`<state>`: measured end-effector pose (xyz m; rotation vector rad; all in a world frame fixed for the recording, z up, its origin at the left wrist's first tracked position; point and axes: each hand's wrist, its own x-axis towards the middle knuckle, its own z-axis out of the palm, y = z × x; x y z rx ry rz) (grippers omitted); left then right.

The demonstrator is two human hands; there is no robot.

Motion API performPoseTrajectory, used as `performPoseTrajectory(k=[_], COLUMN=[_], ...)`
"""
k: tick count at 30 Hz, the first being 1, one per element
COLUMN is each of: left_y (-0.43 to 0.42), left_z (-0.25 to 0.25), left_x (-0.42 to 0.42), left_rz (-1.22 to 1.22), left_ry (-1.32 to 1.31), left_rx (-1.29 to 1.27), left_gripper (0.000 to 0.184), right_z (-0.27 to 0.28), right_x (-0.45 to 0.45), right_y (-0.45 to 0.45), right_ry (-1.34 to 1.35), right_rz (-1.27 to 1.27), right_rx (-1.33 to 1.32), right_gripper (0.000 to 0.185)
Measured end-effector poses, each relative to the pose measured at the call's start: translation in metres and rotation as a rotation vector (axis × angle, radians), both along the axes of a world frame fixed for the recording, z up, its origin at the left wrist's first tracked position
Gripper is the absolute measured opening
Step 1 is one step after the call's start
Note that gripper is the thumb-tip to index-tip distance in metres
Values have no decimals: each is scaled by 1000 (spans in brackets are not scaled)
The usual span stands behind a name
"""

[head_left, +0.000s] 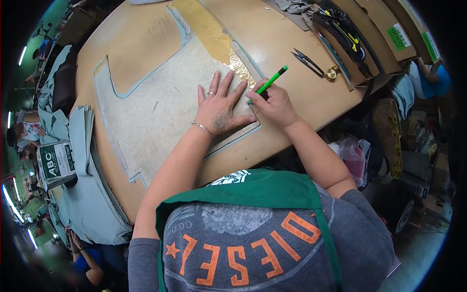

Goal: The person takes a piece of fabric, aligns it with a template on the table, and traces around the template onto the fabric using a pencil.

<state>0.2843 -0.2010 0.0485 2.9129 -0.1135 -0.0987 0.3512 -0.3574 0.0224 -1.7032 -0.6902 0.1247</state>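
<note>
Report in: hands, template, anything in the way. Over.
Left hand flat on template. Right hand gripping green pencil, point near template's right edge. Nothing seen blocking; thread snips lie off to the right, apart from template.

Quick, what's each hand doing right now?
Left hand: open, flat on the pale template.
Right hand: closed around a green pencil.

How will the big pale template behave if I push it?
Probably fairly stiff: the template lies flat with crisp edges. Likely light for its size, since it looks thin. It may resist sliding under the spread left hand.
</note>
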Motion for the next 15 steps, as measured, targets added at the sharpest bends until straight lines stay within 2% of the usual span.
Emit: performPoseTrajectory(k=[4, 7, 8, 11, 12, 15], left_y=[-1, -1, -2, -1, -2, 0], left_z=[1, 0, 0, 0, 0, 1], left_x=[0, 0, -1, 1, 1, -1], left_rz=[12, 12, 11, 9, 9, 4], left_ry=[8, 6, 14, 19, 16, 11], left_rx=[13, 29, 31, 36, 35, 35], left_gripper=[89, 89, 89, 89, 89, 89], right_z=[-1, 8, 5, 18, 3, 9], right_x=[16, 17, 10, -9, -2, 23], right_y=[-15, -21, -12, 9, 5, -29], right_ry=[42, 60, 72, -217, -114, -86], right_rz=[-84, -95, -41, -20, -35, -147], right_rx=[10, -149, -95, -24, -2, -138], right_gripper=[14, 13, 13, 14, 14, 13])
